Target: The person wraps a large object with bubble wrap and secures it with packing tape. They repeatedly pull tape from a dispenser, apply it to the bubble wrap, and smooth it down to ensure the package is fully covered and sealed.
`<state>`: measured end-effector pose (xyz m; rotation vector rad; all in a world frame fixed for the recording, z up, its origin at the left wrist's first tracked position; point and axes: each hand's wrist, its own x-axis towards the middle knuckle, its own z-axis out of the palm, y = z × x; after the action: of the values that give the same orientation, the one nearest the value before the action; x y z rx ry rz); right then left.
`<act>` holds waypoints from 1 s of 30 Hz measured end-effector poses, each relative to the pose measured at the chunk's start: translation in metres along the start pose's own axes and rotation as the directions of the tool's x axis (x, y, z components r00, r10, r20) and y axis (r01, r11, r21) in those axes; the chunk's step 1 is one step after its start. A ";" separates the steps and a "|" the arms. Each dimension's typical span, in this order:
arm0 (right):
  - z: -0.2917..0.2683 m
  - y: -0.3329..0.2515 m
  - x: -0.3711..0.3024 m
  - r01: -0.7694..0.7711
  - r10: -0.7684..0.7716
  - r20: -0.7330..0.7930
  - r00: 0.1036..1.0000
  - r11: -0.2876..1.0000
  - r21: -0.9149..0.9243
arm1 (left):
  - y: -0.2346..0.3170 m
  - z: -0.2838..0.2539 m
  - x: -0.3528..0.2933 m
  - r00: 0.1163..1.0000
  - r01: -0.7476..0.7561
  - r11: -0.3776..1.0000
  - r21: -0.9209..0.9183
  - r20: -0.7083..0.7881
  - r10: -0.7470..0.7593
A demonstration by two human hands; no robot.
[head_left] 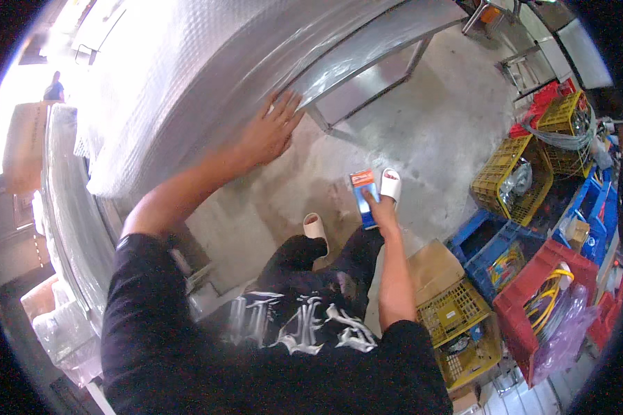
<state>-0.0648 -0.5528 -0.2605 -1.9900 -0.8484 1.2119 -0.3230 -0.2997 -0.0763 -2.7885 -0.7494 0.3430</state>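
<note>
My left hand [278, 130] reaches forward with its fingers stretched out flat. It rests at the lower edge of a large item covered in clear bubble wrap [208, 76], which stands on a metal frame [367, 75]. In my right hand [383, 211] is a slim blue, white and orange box [364, 195], upright and gripped along its side. The hand holds it low, above the floor and beside my right foot.
To the right stand yellow crates [495, 173], a blue crate [502, 259] and a red crate [526, 311] with cables and plastic bags. Wrapped panels [73, 207] and a cardboard box [24, 145] are at the left. A person [54, 88] is far off there.
</note>
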 end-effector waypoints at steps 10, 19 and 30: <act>0.172 -0.167 0.000 0.319 -0.455 0.255 0.853 0.842 0.434 | -0.119 -0.072 -0.134 0.993 0.046 0.954 0.297 0.091 -0.076; 0.167 -0.297 0.031 0.456 -0.551 0.321 0.770 0.828 0.327 | -0.114 -0.082 -0.123 0.967 -0.008 0.855 0.518 0.223 -0.127; 0.215 -0.254 0.065 0.227 -0.374 0.503 0.779 0.916 0.330 | -0.130 -0.071 -0.129 0.978 -0.010 0.883 0.469 0.188 -0.089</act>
<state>-0.2858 -0.3122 -0.1686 -1.2298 -1.1765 1.6384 -0.4712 -0.2686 0.0489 -2.2984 -0.6584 0.7096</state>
